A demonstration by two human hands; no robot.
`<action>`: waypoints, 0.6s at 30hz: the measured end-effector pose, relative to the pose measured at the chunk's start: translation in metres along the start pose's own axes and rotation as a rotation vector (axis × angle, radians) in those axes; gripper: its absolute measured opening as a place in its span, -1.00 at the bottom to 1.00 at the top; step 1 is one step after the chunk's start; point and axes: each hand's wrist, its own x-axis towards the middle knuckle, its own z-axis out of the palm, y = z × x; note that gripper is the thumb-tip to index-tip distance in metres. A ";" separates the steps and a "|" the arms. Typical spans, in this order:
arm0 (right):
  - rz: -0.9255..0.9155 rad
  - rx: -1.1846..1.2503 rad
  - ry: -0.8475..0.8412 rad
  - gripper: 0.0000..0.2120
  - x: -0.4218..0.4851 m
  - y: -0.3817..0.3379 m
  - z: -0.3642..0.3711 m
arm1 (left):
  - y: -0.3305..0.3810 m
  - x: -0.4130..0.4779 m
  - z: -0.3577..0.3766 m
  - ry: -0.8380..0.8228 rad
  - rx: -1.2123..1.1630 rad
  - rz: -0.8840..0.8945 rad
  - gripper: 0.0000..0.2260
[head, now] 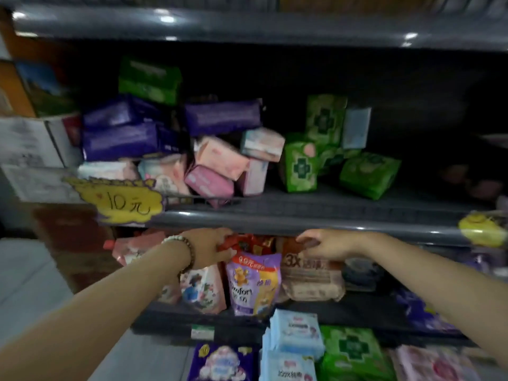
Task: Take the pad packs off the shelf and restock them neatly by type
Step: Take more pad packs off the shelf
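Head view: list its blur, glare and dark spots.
Head view throughout: motion blur smears the purple plastic pad packs; white glare spots dot the glossy grey upper shelf edge; the middle shelf's right rear sinks into shadow; the wide lens bows the shelf lines.

We face a dark grey metal shelf (275,218) whose rounded front edges catch white glints (167,19) of overhead light. Its back lies in deep shadow. Pale grey floor (24,284) shows lower left, below stacked boxes (27,141).
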 end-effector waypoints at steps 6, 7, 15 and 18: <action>-0.019 0.127 0.261 -0.51 -0.039 0.032 -0.081 | 0.084 0.031 -0.067 0.211 -0.241 0.164 -0.41; -0.027 0.150 0.304 -0.52 -0.042 0.037 -0.090 | 0.094 0.039 -0.071 0.227 -0.267 0.176 -0.40; 0.088 0.348 0.446 -0.22 -0.031 0.114 -0.120 | 0.171 0.110 -0.065 0.248 -0.307 0.223 -0.28; 0.157 0.541 0.526 -0.14 -0.017 0.148 -0.130 | 0.186 0.137 -0.056 0.249 -0.409 0.210 -0.25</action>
